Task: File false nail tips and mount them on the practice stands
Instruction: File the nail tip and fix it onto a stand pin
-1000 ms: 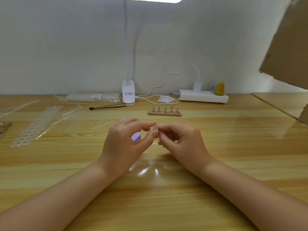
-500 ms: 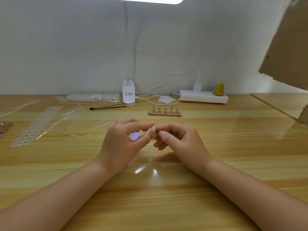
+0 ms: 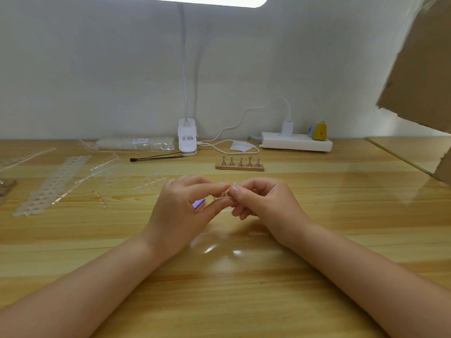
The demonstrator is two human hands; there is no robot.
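I counted five metal stands [image 3: 240, 161] on one wooden base [image 3: 239, 168], one lamp [image 3: 187, 137], one power strip [image 3: 296, 144], and my two hands.

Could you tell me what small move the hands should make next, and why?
Probably finish seating the tip: both the left hand and right hand pinch a small stand between them, apart from the holder, where five stands sit. Then it likely goes back there.

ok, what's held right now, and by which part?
Both hands, left hand and right hand, pinch a small nail tip between fingertips; which part is gripped cannot be told.
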